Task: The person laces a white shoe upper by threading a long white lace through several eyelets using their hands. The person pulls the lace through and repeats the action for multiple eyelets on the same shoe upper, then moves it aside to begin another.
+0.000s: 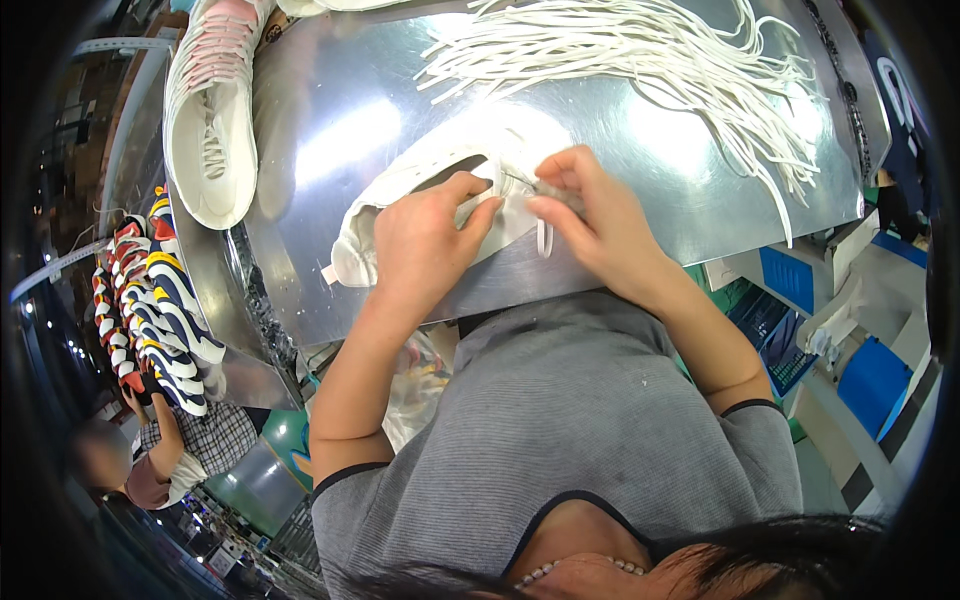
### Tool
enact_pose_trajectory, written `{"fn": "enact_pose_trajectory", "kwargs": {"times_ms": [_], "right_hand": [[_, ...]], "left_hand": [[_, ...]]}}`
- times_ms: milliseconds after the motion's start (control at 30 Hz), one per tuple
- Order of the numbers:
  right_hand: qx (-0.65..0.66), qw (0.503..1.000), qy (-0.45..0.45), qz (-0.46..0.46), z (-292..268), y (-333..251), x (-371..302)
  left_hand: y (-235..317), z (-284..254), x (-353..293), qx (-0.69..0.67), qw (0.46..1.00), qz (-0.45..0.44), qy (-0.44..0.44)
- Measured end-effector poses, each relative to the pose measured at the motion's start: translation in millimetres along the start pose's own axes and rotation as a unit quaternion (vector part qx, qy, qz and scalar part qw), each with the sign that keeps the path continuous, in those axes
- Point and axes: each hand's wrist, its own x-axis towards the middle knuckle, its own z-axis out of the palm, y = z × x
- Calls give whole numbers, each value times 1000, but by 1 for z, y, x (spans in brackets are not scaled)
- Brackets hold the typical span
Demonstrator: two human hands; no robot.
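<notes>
A white shoe upper (362,225) lies on its side on the metal table in front of me, its heel end toward the left. My left hand (425,238) is closed at its opening, thumb and forefinger pinching the edge by the eyelets. On the other side, my right hand (598,222) is bent over the lacing area, thumb and forefinger close together on a white shoelace. A short loop of that shoelace (545,240) hangs below the right fingertips. The exact spot between the fingers is partly hidden and overexposed.
A pile of loose white laces (620,50) spreads across the far side of the metal table (330,110). A laced white shoe (215,150) stands at the left edge. Beyond it, a person (165,455) handles several colourful shoes (165,310). Blue bins (870,385) stand at right.
</notes>
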Motion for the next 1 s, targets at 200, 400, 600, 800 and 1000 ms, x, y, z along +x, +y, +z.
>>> {"fn": "enact_pose_trajectory", "kwargs": {"times_ms": [200,400,600,800,1000], "right_hand": [[3,998,-59,37,-4,4,-9],[-46,995,-78,47,-1,4,-3],[-200,977,-69,33,21,-2,1],[-70,957,-204,194,-78,-20,-12],[55,985,-22,160,-29,-2,32]], "left_hand": [[-5,2,-2,-22,1000,-11,4],[-3,6,-5,-29,996,83,31],[6,18,-15,-31,983,168,73],[-15,2,-36,35,976,198,86],[-4,-12,-30,-18,987,161,-3]]}}
